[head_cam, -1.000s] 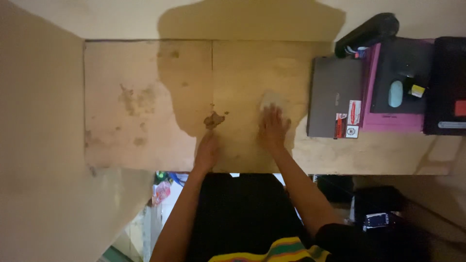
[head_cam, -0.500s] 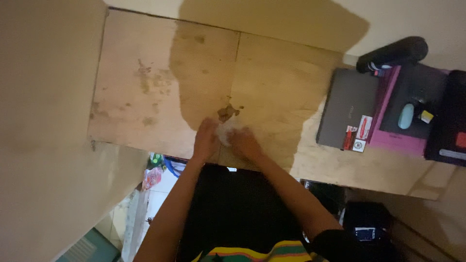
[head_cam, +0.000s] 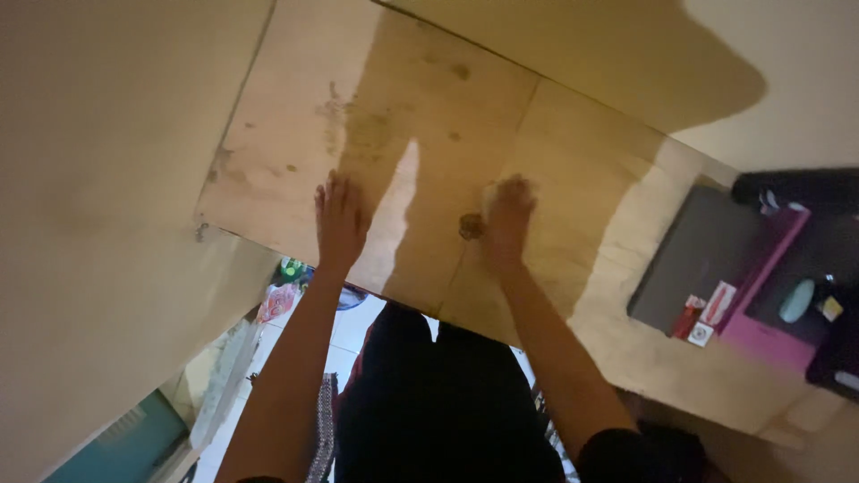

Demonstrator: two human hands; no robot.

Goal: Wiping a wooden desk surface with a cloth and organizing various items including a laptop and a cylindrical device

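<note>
My left hand (head_cam: 340,219) lies flat on the stained plywood desk top (head_cam: 286,107), fingers spread, holding nothing. My right hand (head_cam: 506,215) is bunched over a small pale cloth (head_cam: 519,186) and presses it onto the desk. A dark brown stain (head_cam: 470,225) sits just left of that hand, touching its edge. Most of the cloth is hidden under the fingers. Both forearms reach up from the bottom of the view, over my dark clothing.
A closed grey laptop (head_cam: 693,259) with stickers lies at the right, next to a pink folder (head_cam: 761,309) carrying dark items and a pale blue oval object (head_cam: 796,300). Beige walls border the desk on the left and at the back. Tiled floor with clutter (head_cam: 282,300) shows below the desk edge.
The view has tilted and swung left. My left hand moved out to the left and spread flat. My right hand with the cloth moved up and right, past the brown stain.
</note>
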